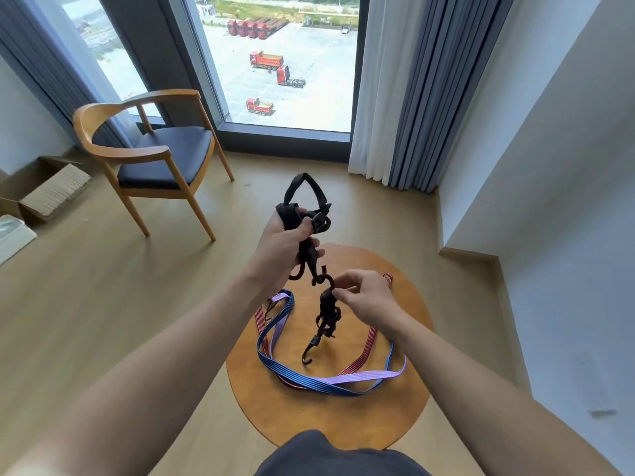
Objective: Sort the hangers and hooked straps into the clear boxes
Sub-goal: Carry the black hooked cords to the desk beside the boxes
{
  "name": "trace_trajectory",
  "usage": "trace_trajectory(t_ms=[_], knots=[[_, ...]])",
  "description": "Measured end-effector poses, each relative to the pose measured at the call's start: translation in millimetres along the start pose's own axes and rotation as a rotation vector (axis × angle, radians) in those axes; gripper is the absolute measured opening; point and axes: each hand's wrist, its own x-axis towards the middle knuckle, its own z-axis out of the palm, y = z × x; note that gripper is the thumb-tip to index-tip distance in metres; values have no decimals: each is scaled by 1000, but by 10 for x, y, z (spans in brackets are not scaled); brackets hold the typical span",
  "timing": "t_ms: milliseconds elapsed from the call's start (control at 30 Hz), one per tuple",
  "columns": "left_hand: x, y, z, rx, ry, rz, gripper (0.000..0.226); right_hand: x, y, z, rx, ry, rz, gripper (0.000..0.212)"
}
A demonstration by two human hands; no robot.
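Dark cloth (336,455) on the person's body fills the bottom edge at 6 o'clock, and both bare forearms stretch out past it. Wooden floor (103,286) spreads all round. A tall window (285,63) stands at 12 o'clock, with grey and white curtains (405,91) at 1 o'clock. A wooden chair (165,159) with a dark seat is at 10 o'clock and an open cardboard box (51,194) at 9 o'clock.

Just beyond the cloth sits the round wooden surface (326,417). On it a blue strap (302,379), a purple strap (364,375) and a red strap (369,341) lie looped over one another.

Above the surface, the left hand (287,242) grips a bundled black strap (292,214). Its loop rises toward 12 o'clock and hooks hang below the fist. The right hand (364,297) pinches the top hook (326,281) of a second black strap (326,310). This strap dangles toward 6 o'clock, its lower hook (307,355) over the coloured straps. The top hook meets a hook of the left bundle.
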Motion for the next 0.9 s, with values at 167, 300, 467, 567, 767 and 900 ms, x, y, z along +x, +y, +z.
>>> trace_trajectory(t_ms=[167,300,467,567,767,900], knots=[[-8,-144,-75,158,58,39,19,-16,-35,5,93,122,-96,8],[-9,-334,-178,235,117,6,20,22,-34,-39,188,164,-71,6],[-25,-609,-404,203,231,-136,20,140,253,-18,106,128,65,21],[-64,-823,-585,210,285,-263,30,268,491,62,-112,44,77,35],[-283,-1337,-891,192,372,-441,21,499,994,512,-618,-271,104,25],[-460,-1693,-1048,136,456,-515,16,591,1265,922,-728,-360,80,21]])
